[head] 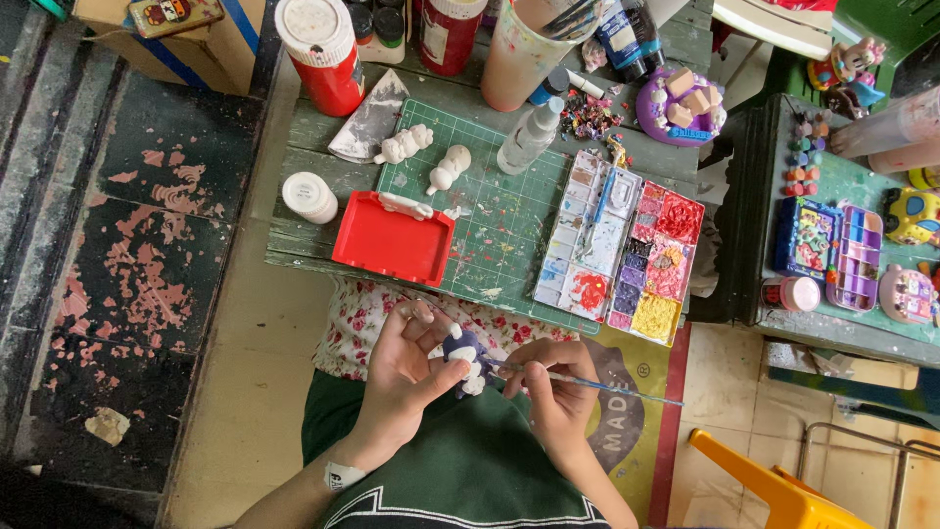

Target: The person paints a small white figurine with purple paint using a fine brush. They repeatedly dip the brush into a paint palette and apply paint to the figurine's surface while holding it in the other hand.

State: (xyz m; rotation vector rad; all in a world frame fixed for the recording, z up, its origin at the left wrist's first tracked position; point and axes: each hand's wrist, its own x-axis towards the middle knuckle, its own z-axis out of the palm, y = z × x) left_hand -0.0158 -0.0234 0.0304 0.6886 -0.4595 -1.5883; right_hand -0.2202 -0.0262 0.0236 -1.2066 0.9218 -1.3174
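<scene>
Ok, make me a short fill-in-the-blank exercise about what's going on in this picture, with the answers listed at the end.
1. The left hand holds a small figurine partly painted ____.
2. The right hand holds a thin ____.
3. Two unpainted white figurines lie on the ____ cutting mat.
4. The tray at the table's near edge is ____.

Missing words: blue; paintbrush; green; red

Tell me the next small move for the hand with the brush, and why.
Probably keep the brush tip on the small figurine and draw a short stroke onto its white lower part. The left hand holds the figurine, the right hand holds the brush at its side; the top looks dark blue, the bottom unpainted.
</scene>
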